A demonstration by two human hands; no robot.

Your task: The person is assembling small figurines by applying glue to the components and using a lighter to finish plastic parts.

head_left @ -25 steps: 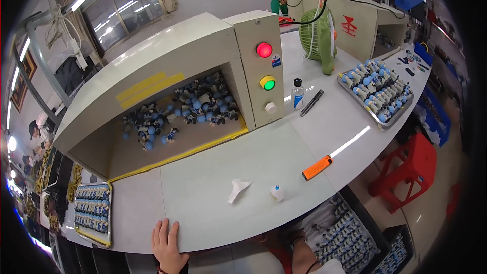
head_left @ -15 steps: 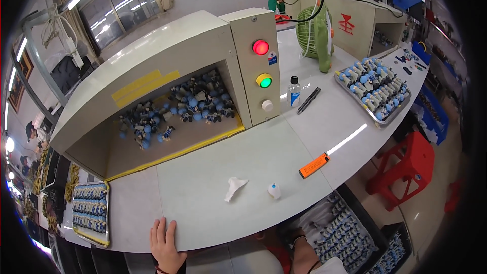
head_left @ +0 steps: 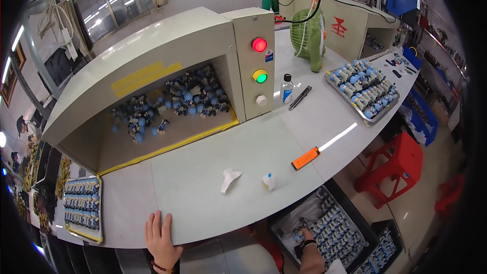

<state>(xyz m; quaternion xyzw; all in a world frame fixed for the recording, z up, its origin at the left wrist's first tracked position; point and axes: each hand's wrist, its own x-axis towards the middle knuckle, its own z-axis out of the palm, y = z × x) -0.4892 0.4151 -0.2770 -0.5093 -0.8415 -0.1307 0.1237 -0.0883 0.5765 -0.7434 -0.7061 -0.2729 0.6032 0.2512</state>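
Note:
My left hand (head_left: 161, 237) lies flat on the near edge of the white table, fingers stretched out and nothing in it. To the right, below the table edge, my right hand (head_left: 306, 235) reaches down into a black crate (head_left: 373, 241) of small blue-headed figurines (head_left: 337, 228). Its fingers are curled at a figurine (head_left: 298, 234) on the crate's left side; the fingertips are partly hidden. Several rows of figurines lie on a whitish liner there. On the table in front are a crumpled white cloth or tissue (head_left: 231, 179) and a small white bottle with a blue tip (head_left: 268, 181).
A cream box-shaped machine (head_left: 203, 35) holds heaped figurines. Figurine trays stand at left (head_left: 101, 208) and far right (head_left: 398, 102). An orange tool (head_left: 306, 159), clear bottle (head_left: 286, 94), black pen (head_left: 300, 98) and green fan (head_left: 309, 38) share the table. A red stool (head_left: 401, 157) stands right.
My right arm has extended further into the crate, and the hand now shows among the figurines. My left hand stays on the table edge. The view has shifted slightly, showing more of the crate.

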